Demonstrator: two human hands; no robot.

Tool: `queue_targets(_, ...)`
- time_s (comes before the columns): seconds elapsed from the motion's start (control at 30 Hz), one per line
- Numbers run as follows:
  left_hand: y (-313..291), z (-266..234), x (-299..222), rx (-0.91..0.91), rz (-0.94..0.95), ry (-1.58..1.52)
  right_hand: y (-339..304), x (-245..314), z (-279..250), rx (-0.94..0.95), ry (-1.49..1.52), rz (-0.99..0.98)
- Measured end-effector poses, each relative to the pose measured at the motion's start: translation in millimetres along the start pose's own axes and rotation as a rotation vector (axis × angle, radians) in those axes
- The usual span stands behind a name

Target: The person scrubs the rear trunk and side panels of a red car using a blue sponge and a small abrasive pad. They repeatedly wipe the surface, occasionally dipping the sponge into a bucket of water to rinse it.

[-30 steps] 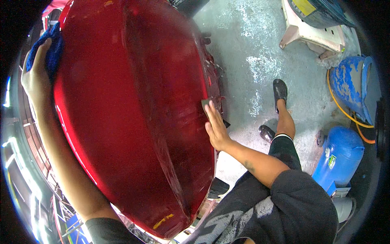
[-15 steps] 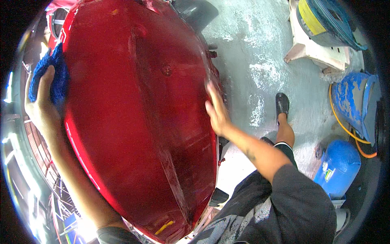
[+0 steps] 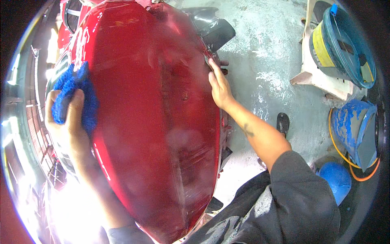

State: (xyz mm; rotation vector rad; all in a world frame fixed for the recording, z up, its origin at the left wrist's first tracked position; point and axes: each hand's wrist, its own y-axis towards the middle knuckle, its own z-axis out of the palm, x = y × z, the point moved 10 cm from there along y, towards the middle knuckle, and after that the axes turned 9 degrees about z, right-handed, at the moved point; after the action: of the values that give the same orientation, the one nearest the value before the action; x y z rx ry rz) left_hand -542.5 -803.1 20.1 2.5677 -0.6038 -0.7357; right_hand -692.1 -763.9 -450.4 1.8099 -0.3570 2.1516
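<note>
A glossy red vehicle body panel (image 3: 158,114) fills the middle of the view, long and curved. My left hand (image 3: 67,122) presses a blue fluffy cloth (image 3: 75,95) against the panel's left edge, fingers closed over the cloth. My right hand (image 3: 219,85) lies flat with fingers together on the panel's right edge, holding nothing. Black vehicle parts (image 3: 213,28) show just beyond the top right of the panel.
A wet grey concrete floor (image 3: 268,73) lies to the right. A blue and yellow bucket (image 3: 341,44) rests on a pale plastic stool (image 3: 313,77). A worn blue container (image 3: 353,130), an orange hose (image 3: 365,177) and a blue round object (image 3: 335,179) stand at the right. My foot (image 3: 282,122) is on the floor.
The cloth in my left hand has slid down and inward along the panel's left edge. My right hand has moved up along the right edge. The view has shifted.
</note>
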Motion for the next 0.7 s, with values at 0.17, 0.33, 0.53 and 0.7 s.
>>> queue_targets(0.17,6,8,-7,0.059,0.109,-0.02,-33,-1,0,-0.059,-0.006,0.073)
queue_targets(0.33,8,5,-10,0.064,0.21,0.002,75,155,22,-0.037,-0.124,-0.045)
queue_targets(0.53,16,0,-23,0.079,0.236,0.087,-8,31,16,0.065,-0.156,0.283)
queue_targets(0.7,17,-8,-17,0.027,0.223,0.05,115,322,80,0.111,-0.137,-0.393)
